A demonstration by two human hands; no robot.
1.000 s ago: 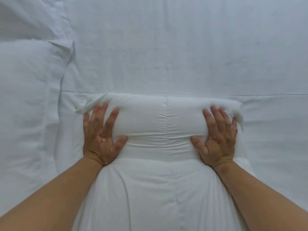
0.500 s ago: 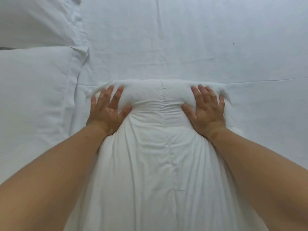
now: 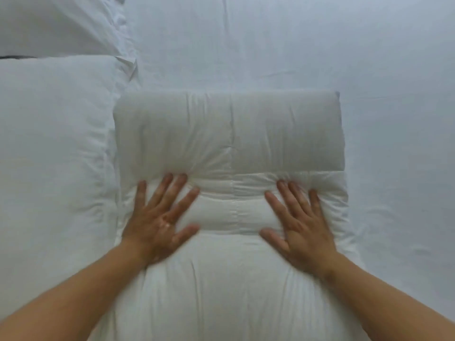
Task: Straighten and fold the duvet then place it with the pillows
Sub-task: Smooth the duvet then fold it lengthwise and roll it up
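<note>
We look down at a bed (image 3: 320, 45) that is all white. The duvet (image 3: 229, 279) lies in the middle of it as a long strip that runs from the bottom of the view up and away from us. Its far end is folded into a thick, puffy block (image 3: 229, 131) that sits on top of the strip. A seam runs down the middle of the block and on down the strip.

We see our left hand (image 3: 160, 225) flat on the duvet, just below the block, near the left edge. Its fingers (image 3: 157, 193) are spread wide and loose, and they grip nothing. The tips of two of them touch the bottom edge of the block. There is a ring (image 3: 167, 225) on one finger. This hand looks a bit blurry.

Our right hand (image 3: 300, 225) lies flat on the duvet too, near the right edge. Its fingers are also spread out and hold nothing. Their tips reach just up to the block. Both arms are bare.

Two pillows are on the left side of the bed. The near pillow (image 3: 54, 156) lies right beside the duvet, touching its left edge. The far pillow (image 3: 56, 23) sits in the top left corner, above the near one.
</note>
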